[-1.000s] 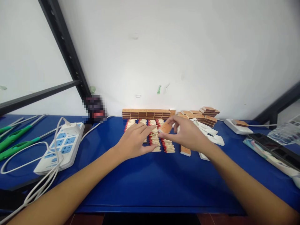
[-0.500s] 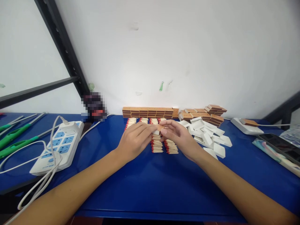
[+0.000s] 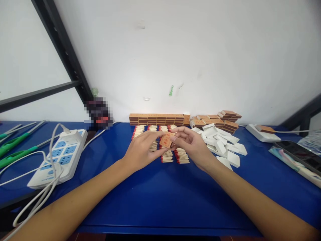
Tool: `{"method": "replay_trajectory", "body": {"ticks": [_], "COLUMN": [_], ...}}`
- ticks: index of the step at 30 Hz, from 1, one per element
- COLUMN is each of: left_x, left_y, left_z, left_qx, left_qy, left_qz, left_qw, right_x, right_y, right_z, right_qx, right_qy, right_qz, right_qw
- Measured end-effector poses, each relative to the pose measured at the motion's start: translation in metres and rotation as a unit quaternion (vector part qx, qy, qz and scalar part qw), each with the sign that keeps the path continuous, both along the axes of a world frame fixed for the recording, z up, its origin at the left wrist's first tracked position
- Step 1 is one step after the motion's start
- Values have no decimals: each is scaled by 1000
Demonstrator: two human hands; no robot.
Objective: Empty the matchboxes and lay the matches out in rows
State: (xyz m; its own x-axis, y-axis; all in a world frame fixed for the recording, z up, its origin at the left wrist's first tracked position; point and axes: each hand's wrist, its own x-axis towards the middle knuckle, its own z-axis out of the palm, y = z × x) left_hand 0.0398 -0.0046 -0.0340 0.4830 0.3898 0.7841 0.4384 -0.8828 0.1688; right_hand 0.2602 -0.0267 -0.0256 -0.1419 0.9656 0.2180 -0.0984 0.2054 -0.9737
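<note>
Matchbox (image 3: pixel 166 140), pinched by the right hand (image 3: pixel 195 147), is over the matches (image 3: pixel 182 156); the left hand (image 3: pixel 140 149) curves beside it, its contact unclear. Stacked boxes (image 3: pixel 156 119) stand behind the matches, white trays (image 3: pixel 220 146) right of the matches.

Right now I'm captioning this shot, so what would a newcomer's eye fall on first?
Probably the orange matchbox between the left hand and the right hand, above the rows of red-tipped matches. Next might come the jumbled white trays to their right, bright against the blue table, then the stacked matchboxes lined up along the wall.
</note>
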Motion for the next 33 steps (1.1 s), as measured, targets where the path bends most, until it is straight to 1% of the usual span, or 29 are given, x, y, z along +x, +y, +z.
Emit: {"method": "replay_trajectory", "body": {"ticks": [5,7,8,10,12,14,16,17,18,19,21,22,24,26,29,31,33], "left_x": [3,4,5,5,5,5,5,5,5,5,4,3,1,-1,-2,-2,-2], "left_y": [-5,-8,-9,-12,-13,-14,-13,-12,-12,-11,-8,-7,-4,-2,-1,-1,-1], "left_z": [2,4,6,10,14,17,18,18,17,16,12,10,7,5,3,2,1], "left_qx": [-9,-32,-58,-139,-228,-300,-345,-352,-341,-312,-214,-164,-97,-76,-80,-82,-75], "left_qy": [-4,-14,-24,-58,-95,-117,-123,-121,-115,-104,-75,-61,-44,-44,-48,-48,-41], "left_qz": [4,2,3,3,-1,-19,-40,-45,-44,-36,-6,8,26,42,66,74,74], "left_qw": [1000,999,998,989,969,946,930,927,932,944,974,984,994,995,993,993,994], "right_x": [-4,-5,-5,-5,-5,-6,-6,-6,-6,-6,-5,-5,-6,-7,-8,-8,-8], "right_y": [-5,-6,-7,-7,-8,-8,-7,-7,-7,-6,-6,-6,-5,-5,-6,-7,-9], "right_z": [2,3,4,4,5,4,3,3,3,2,2,1,0,-2,-4,-5,-6], "right_qx": [12,21,26,35,44,40,22,11,1,-6,-16,-19,-22,-12,11,11,7], "right_qy": [-35,-39,-40,-45,-64,-75,-68,-58,-47,-37,-25,-23,-25,-19,-3,-19,-45], "right_qz": [21,41,50,48,24,3,6,7,4,-4,-20,-22,-15,-25,-46,-29,9], "right_qw": [999,998,998,997,997,996,997,998,999,999,999,999,999,999,999,999,999]}}
